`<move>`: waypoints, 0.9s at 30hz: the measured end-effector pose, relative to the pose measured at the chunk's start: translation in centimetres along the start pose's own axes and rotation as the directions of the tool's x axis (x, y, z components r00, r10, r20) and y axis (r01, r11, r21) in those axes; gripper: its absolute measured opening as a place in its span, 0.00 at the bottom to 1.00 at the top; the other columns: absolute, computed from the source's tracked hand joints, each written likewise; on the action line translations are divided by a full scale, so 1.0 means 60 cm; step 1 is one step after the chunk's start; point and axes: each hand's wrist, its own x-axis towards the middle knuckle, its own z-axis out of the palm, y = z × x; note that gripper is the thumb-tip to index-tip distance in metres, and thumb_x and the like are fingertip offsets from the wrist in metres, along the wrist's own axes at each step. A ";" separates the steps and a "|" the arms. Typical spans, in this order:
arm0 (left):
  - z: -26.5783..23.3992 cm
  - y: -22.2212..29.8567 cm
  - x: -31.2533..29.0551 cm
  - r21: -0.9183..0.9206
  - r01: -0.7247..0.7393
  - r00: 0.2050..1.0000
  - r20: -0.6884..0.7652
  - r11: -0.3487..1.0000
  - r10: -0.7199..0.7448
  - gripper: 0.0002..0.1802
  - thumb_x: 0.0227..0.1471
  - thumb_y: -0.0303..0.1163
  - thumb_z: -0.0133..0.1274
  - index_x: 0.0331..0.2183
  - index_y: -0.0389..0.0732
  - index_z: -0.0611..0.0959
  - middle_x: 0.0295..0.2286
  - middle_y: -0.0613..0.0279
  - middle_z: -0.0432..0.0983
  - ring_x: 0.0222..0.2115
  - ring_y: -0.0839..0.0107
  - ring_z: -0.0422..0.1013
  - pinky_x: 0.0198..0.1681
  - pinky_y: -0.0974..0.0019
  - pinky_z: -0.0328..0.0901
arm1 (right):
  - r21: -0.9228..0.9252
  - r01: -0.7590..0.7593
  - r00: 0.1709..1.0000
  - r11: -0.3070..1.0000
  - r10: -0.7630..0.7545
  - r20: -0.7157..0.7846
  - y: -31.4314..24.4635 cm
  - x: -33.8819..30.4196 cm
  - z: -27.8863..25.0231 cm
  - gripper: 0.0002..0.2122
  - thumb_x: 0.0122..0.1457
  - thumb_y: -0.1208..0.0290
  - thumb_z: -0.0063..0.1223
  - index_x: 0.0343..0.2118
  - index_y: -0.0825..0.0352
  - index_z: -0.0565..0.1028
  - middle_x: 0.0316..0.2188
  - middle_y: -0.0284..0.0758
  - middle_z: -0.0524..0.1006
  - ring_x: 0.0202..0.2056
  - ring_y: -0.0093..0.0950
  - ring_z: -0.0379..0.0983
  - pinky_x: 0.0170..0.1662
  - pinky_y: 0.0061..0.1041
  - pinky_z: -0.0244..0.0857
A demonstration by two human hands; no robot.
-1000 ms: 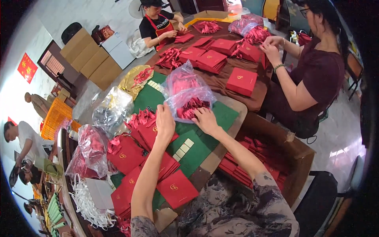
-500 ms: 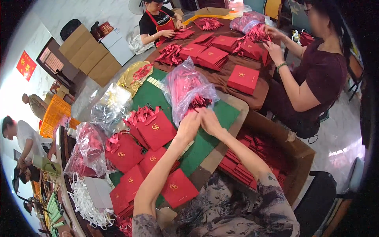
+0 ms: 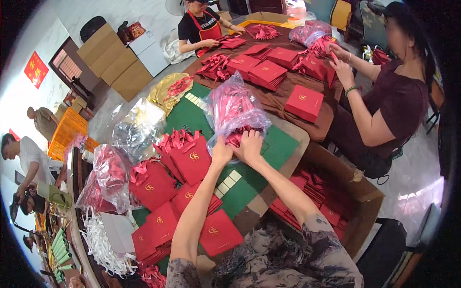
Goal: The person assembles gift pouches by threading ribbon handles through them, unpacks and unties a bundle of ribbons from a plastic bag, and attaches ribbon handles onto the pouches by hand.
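A clear plastic bag (image 3: pixel 234 98) full of red ribbons (image 3: pixel 235 139) lies on the green table mat (image 3: pixel 276 149) in front of me. My left hand (image 3: pixel 222 152) is closed on the near left edge of the bag's mouth, its fingertips partly hidden. My right hand (image 3: pixel 250 145) reaches into the mouth, fingers bent over the ribbons. Left of my hands stand red paper gift bags (image 3: pixel 191 158) with ribbon handles. More red bags (image 3: pixel 218 233) lie flat by my left forearm. Small cream tiles (image 3: pixel 228 182) lie in a row beneath my wrists.
An open cardboard box (image 3: pixel 357 192) holding red bags stands right of my arm. White ribbons (image 3: pixel 103 245) and another plastic bag (image 3: pixel 108 177) are at left. Across the brown-covered table (image 3: pixel 314 127), two people handle red pieces beside stacked red boxes (image 3: pixel 305 103).
My hands have come apart and lower at the bag's mouth. The right hand now lies over the ribbons, the left at the plastic edge. The view has shifted slightly.
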 end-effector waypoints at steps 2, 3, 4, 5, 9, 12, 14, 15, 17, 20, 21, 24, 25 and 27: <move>-0.002 -0.018 0.008 0.003 -0.026 1.000 -0.003 1.000 0.026 0.26 0.52 0.33 0.46 0.52 0.32 0.69 0.38 0.25 0.75 0.43 0.33 0.72 0.48 0.42 0.65 | -0.017 0.007 1.000 1.000 -0.006 0.025 -0.015 0.005 0.006 0.33 0.40 0.42 0.68 0.36 0.70 0.73 0.38 0.45 0.74 0.44 0.42 0.69 0.45 0.42 0.65; 0.002 -0.018 0.010 0.030 0.024 0.999 0.029 0.999 -0.025 0.25 0.52 0.33 0.46 0.51 0.32 0.70 0.38 0.27 0.76 0.43 0.33 0.72 0.48 0.43 0.66 | -0.031 0.007 0.999 0.999 -0.006 0.047 -0.017 0.006 0.007 0.32 0.39 0.45 0.69 0.37 0.70 0.72 0.38 0.44 0.75 0.44 0.42 0.70 0.44 0.42 0.66; 0.005 -0.018 0.011 0.058 0.072 0.995 0.061 0.996 -0.076 0.25 0.52 0.34 0.46 0.50 0.32 0.71 0.38 0.29 0.76 0.43 0.34 0.72 0.48 0.43 0.66 | -0.047 0.008 0.998 0.999 -0.005 0.068 -0.018 0.006 0.009 0.31 0.39 0.48 0.71 0.37 0.70 0.72 0.38 0.44 0.75 0.44 0.41 0.70 0.43 0.42 0.66; 0.008 -0.020 0.009 0.055 0.075 0.995 0.059 0.996 -0.078 0.25 0.52 0.34 0.46 0.50 0.32 0.71 0.38 0.29 0.76 0.43 0.34 0.72 0.48 0.43 0.66 | -0.049 0.012 0.998 0.999 -0.008 0.070 -0.016 0.006 0.008 0.31 0.39 0.48 0.71 0.37 0.70 0.72 0.38 0.44 0.75 0.44 0.41 0.70 0.43 0.42 0.66; 0.023 -0.036 0.012 -0.126 0.045 0.998 0.057 0.991 -0.038 0.23 0.51 0.35 0.45 0.48 0.34 0.75 0.39 0.35 0.78 0.43 0.38 0.73 0.47 0.45 0.67 | 0.080 0.116 0.992 0.990 -0.119 0.030 0.006 0.014 0.005 0.28 0.41 0.59 0.70 0.40 0.71 0.68 0.34 0.48 0.75 0.38 0.49 0.72 0.38 0.45 0.69; 0.040 -0.093 0.025 -0.159 0.061 0.998 0.033 0.985 -0.056 0.22 0.52 0.33 0.43 0.49 0.38 0.76 0.38 0.37 0.78 0.42 0.39 0.74 0.47 0.46 0.67 | 0.327 -0.040 0.978 0.944 -0.031 0.208 0.002 0.029 -0.006 0.27 0.46 0.58 0.65 0.43 0.71 0.67 0.33 0.55 0.78 0.39 0.51 0.76 0.41 0.46 0.70; 0.049 -0.042 0.009 -0.228 0.034 0.999 0.022 0.973 -0.030 0.21 0.53 0.30 0.42 0.48 0.36 0.77 0.38 0.35 0.78 0.43 0.39 0.74 0.46 0.46 0.67 | 0.262 -0.136 0.958 0.956 0.059 0.280 0.045 0.028 -0.038 0.26 0.47 0.56 0.62 0.44 0.70 0.70 0.35 0.53 0.79 0.39 0.50 0.77 0.42 0.44 0.71; 0.045 -0.041 0.009 -0.320 0.024 0.999 0.044 0.947 -0.010 0.20 0.53 0.29 0.42 0.47 0.33 0.77 0.38 0.32 0.77 0.43 0.38 0.73 0.47 0.46 0.66 | 0.263 -0.128 0.959 0.956 0.052 0.277 0.052 0.027 -0.046 0.26 0.47 0.56 0.62 0.44 0.70 0.70 0.35 0.53 0.79 0.39 0.50 0.77 0.42 0.44 0.71; 0.047 -0.045 0.020 -0.252 -0.016 1.000 -0.017 0.968 0.012 0.20 0.54 0.30 0.42 0.46 0.32 0.77 0.39 0.32 0.77 0.43 0.38 0.73 0.48 0.46 0.66 | 0.461 -0.088 0.983 0.883 0.003 0.184 0.071 0.020 -0.062 0.28 0.46 0.54 0.63 0.46 0.68 0.71 0.36 0.50 0.80 0.40 0.49 0.77 0.45 0.44 0.70; 0.069 -0.073 0.038 -0.250 -0.013 0.999 -0.036 0.968 0.005 0.20 0.55 0.31 0.43 0.46 0.31 0.77 0.40 0.31 0.76 0.44 0.38 0.72 0.50 0.46 0.65 | 0.606 -0.141 0.969 0.783 -0.015 0.245 0.095 0.013 -0.079 0.28 0.46 0.54 0.62 0.47 0.68 0.73 0.37 0.49 0.80 0.41 0.48 0.77 0.48 0.42 0.70; 0.075 -0.091 0.041 -0.312 0.027 1.000 0.000 0.950 -0.028 0.20 0.55 0.32 0.43 0.46 0.32 0.77 0.41 0.31 0.75 0.45 0.38 0.71 0.51 0.46 0.64 | 0.500 -0.207 0.934 0.841 0.018 0.356 0.088 0.008 -0.094 0.29 0.47 0.55 0.63 0.48 0.69 0.71 0.40 0.51 0.79 0.43 0.49 0.76 0.49 0.43 0.68; 0.097 -0.128 0.052 -0.389 -0.093 0.994 -0.094 0.916 0.061 0.20 0.57 0.34 0.41 0.46 0.32 0.77 0.44 0.31 0.74 0.48 0.39 0.70 0.53 0.48 0.63 | 0.343 0.068 0.987 0.937 -0.114 0.114 0.075 -0.021 -0.089 0.32 0.46 0.54 0.65 0.49 0.70 0.69 0.44 0.52 0.75 0.45 0.51 0.72 0.49 0.45 0.67; 0.100 -0.131 0.052 -0.393 -0.090 0.994 -0.096 0.915 0.057 0.20 0.57 0.34 0.41 0.46 0.32 0.77 0.44 0.31 0.74 0.48 0.39 0.70 0.53 0.48 0.63 | 0.265 0.128 0.990 0.956 -0.137 0.015 0.066 -0.031 -0.088 0.33 0.45 0.52 0.67 0.48 0.70 0.68 0.43 0.49 0.72 0.44 0.50 0.69 0.45 0.46 0.66; 0.097 -0.132 0.050 -0.391 0.129 0.990 0.102 0.911 -0.096 0.21 0.58 0.35 0.40 0.48 0.34 0.77 0.46 0.34 0.74 0.50 0.41 0.69 0.55 0.50 0.61 | 0.177 0.184 0.983 0.967 -0.180 -0.036 0.045 -0.043 -0.093 0.32 0.45 0.52 0.67 0.47 0.70 0.69 0.41 0.47 0.72 0.43 0.49 0.69 0.44 0.46 0.66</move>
